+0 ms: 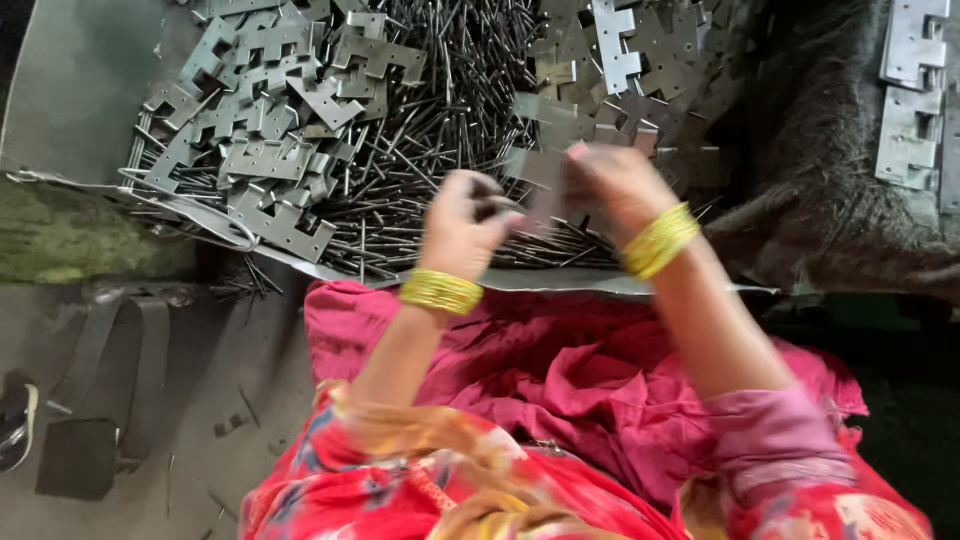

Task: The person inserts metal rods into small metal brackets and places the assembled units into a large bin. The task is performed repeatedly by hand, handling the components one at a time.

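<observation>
Nearest: lap draped in crumpled magenta-pink cloth [560, 380], forearms reaching forward, a stack of yellow bangles on each wrist.

Left hand [462, 228]: fingers curled in, pinching something small and dark, likely one of the thin pins; motion blur, cannot tell for certain.

Right hand [615, 185]: fingers closed around a flat grey notched metal hinge leaf [540, 175], held up between both hands, just above the sheet's near edge.

Beyond the hands: loose heap of thin dark steel pins [450, 130] on a grey metal sheet [70, 80].

Far left: pile of unassembled grey hinge leaves [270, 120]; another pile [640, 60] far centre.

Far right: short stack of pale joined hinges [915, 100] on dark cloth. Judging by pile sizes, little is finished and most remains.
</observation>
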